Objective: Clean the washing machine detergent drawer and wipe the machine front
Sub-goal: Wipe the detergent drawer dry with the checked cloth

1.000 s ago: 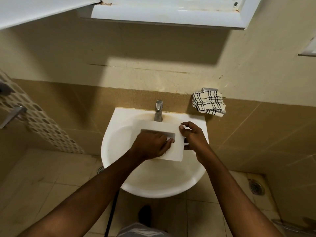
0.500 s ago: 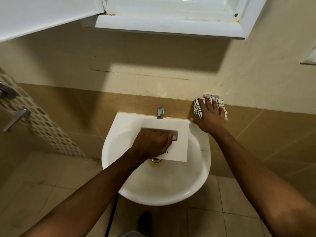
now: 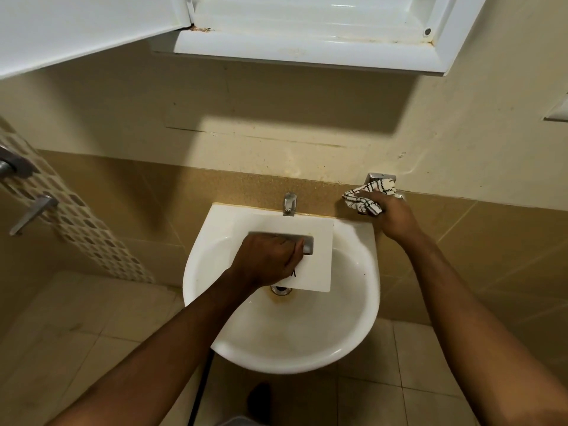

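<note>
Glossy ceramic sink (image 3: pixel 353 339); chrome tap (image 3: pixel 289 204); checked cloth (image 3: pixel 367 196).

Over the white sink (image 3: pixel 353 333), the left hand (image 3: pixel 267 259) grips the detergent drawer (image 3: pixel 319 256) by its grey handle recess, just below the tap (image 3: pixel 289 204). Right of the sink, the right hand (image 3: pixel 396 219) clutches a checked cloth (image 3: pixel 365 196) at a metal wall holder (image 3: pixel 379 177).

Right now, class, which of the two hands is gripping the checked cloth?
The right hand, up by the wall, grips the checked cloth; the left hand holds the white drawer over the sink.
</note>
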